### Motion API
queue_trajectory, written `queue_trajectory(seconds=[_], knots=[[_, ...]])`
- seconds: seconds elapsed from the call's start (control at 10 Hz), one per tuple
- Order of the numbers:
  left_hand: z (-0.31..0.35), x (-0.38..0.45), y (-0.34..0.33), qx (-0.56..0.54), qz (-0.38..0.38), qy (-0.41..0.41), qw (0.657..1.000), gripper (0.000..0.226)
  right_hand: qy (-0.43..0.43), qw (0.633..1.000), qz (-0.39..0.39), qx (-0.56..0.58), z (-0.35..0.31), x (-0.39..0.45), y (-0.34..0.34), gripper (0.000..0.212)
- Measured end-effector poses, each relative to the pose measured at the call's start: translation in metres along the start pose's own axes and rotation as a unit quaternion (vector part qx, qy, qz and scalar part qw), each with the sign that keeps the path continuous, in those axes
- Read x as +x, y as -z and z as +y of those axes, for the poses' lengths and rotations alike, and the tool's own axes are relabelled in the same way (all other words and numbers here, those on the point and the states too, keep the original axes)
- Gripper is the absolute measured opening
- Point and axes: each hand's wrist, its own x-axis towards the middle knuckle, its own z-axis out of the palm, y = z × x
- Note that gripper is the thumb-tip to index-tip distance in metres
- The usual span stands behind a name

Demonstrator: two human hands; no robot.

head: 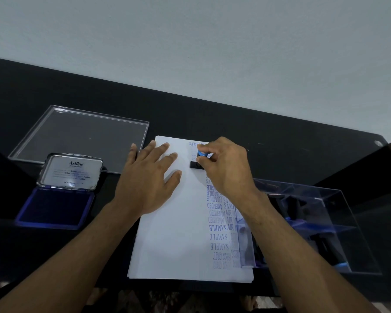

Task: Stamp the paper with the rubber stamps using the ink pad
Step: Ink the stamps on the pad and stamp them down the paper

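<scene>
A stack of white paper (174,233) lies on the black table, its right side filled with several blue stamped words. My right hand (226,168) grips a rubber stamp (198,160) with a blue handle and a black base, and the base sits on the paper near its far right corner. My left hand (149,177) rests flat on the upper left of the paper with its fingers spread. The blue ink pad (57,207) lies open at the left, its metal lid (71,172) standing up behind it.
A clear plastic lid (81,136) lies at the back left of the black table (280,141). At the right stands a clear plastic box (321,227) with more blue-handled stamps, its near corner overlapping the paper. A pale wall rises behind the table.
</scene>
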Motion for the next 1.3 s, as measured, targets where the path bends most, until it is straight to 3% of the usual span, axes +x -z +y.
queue_trajectory(seconds=[1.3], knots=[[-0.0009,-0.0007,-0.0016,0.002,0.011,-0.005,1.0,0.066,-0.02,1.0,-0.007,0.015,-0.0013,0.0024,0.0004,0.029]])
